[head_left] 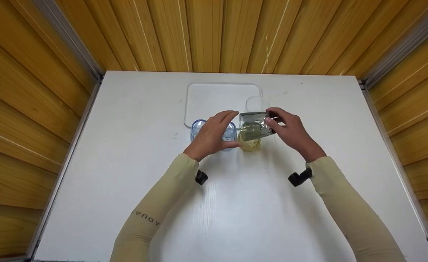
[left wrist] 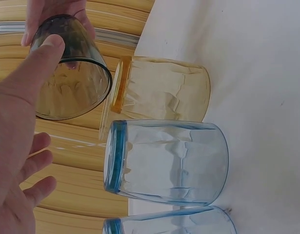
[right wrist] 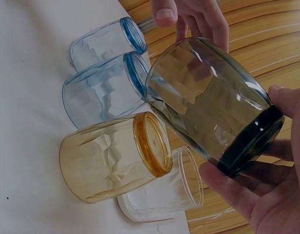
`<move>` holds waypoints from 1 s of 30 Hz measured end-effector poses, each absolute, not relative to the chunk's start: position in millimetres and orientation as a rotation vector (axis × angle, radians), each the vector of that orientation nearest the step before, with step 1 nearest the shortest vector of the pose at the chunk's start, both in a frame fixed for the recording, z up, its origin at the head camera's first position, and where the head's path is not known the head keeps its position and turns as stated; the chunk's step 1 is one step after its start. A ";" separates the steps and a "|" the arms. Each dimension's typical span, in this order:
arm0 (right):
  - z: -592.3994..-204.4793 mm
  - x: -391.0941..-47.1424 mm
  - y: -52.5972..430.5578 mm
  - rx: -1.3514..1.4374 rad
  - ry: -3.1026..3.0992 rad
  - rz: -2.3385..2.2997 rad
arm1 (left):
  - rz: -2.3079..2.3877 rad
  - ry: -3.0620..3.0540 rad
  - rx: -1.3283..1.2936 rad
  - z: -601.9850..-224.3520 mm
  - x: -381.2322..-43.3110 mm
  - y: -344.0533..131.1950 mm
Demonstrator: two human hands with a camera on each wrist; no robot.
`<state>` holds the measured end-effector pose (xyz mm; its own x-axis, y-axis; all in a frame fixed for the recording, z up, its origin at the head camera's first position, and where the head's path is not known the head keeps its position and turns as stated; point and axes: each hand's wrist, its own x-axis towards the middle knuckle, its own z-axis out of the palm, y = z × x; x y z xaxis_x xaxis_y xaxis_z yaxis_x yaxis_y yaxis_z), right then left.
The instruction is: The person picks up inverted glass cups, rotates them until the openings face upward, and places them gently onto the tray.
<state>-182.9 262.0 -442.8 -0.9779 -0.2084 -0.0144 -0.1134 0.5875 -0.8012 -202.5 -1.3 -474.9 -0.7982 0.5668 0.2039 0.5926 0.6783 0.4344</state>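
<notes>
A smoky grey drinking glass (right wrist: 203, 107) is tilted on its side above the table, its thick dark base gripped between the thumb and fingers of my right hand (head_left: 290, 129). Its mouth points toward my left hand (head_left: 210, 136), whose fingers and thumb are spread near the rim; whether they touch it I cannot tell. Below the grey glass, a yellow glass (right wrist: 108, 158) stands mouth down. Beside it, two blue glasses, a nearer one (left wrist: 169, 163) and another (left wrist: 174, 224) at the view's edge, also stand mouth down, partly covered by my left hand in the head view.
Behind the yellow glass is a clear glass (head_left: 254, 103), at the right side of a white tray (head_left: 221, 83). The white table (head_left: 134, 120) carries all of these. Wood-patterned walls (head_left: 214, 36) enclose its back and sides.
</notes>
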 end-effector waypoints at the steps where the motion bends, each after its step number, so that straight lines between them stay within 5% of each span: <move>1: -441.1 -182.3 260.5 -0.269 2.702 -1.352 | -0.768 -2.831 -0.977 -474.9 -202.4 -1.2; 13: -410.3 -164.9 241.6 -0.266 2.677 -1.382 | -0.928 -2.806 -0.982 -476.3 -200.2 0.0; 30: -449.2 -183.2 263.3 -0.206 2.566 -1.560 | -1.181 -2.686 -1.053 -476.9 -200.7 5.1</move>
